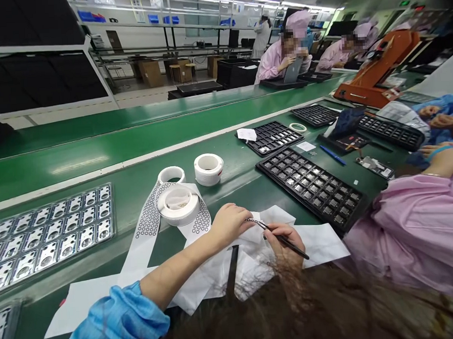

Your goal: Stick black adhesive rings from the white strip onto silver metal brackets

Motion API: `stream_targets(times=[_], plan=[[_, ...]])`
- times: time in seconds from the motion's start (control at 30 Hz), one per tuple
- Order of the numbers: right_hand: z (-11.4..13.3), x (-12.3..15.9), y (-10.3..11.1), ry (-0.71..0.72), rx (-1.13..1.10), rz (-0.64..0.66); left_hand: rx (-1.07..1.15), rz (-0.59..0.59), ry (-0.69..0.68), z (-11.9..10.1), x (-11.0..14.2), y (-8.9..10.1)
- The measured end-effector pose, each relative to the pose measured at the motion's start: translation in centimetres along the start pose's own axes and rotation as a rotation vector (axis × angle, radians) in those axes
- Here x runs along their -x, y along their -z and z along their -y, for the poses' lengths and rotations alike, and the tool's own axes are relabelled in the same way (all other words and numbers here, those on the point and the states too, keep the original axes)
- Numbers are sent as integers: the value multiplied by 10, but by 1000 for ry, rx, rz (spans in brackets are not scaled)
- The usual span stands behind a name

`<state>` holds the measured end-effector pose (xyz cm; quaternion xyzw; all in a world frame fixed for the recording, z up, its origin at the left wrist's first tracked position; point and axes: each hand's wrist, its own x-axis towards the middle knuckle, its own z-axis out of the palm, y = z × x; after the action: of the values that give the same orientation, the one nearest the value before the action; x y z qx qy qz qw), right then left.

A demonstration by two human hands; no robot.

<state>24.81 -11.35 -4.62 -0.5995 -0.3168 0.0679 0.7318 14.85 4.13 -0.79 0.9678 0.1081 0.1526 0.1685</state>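
Note:
My right hand point(285, 242) is closed round black tweezers point(289, 244), whose tips point up and left. My left hand point(229, 224), in a pinch, holds the edge of a strip of small ring stickers point(252, 221), right at the tweezer tips. Crumpled white backing paper point(250, 262) lies beneath both hands. To the left, a roll of ring stickers point(178, 205) lies on its trailing strip point(147, 219). Another white roll point(209, 169) stands behind it. Hair covers the bottom of the view and hides part of my right wrist.
A clear tray of metal plates point(51, 234) lies at left. On the right sit a black tray of small parts point(311, 185), a second black tray point(274, 136) and a blue pen point(332, 155). A co-worker's pink sleeve point(415, 230) is close on my right. Other people work beyond.

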Motion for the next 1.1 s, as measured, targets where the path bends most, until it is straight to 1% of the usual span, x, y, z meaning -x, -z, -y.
stream_targets(times=[0.1, 0.3, 0.53, 0.7, 0.87, 1.1], plan=[[1, -1, -1, 27, 20, 1, -13, -7, -31, 3, 0, -1], [1, -2, -3, -8, 40, -14, -39, -25, -58, 5, 3, -4], [-9, 2, -2, -36, 31, -31, -58, -38, -58, 7, 4, -10], [-6, 4, -2, -33, 25, -45, -68, -33, -62, 8, 4, -12], [-5, 3, -1, -8, 40, -91, -85, -34, -65, 8, 4, -15], [-10, 2, -2, -51, 42, -68, -111, -53, -62, 6, 8, -15]])
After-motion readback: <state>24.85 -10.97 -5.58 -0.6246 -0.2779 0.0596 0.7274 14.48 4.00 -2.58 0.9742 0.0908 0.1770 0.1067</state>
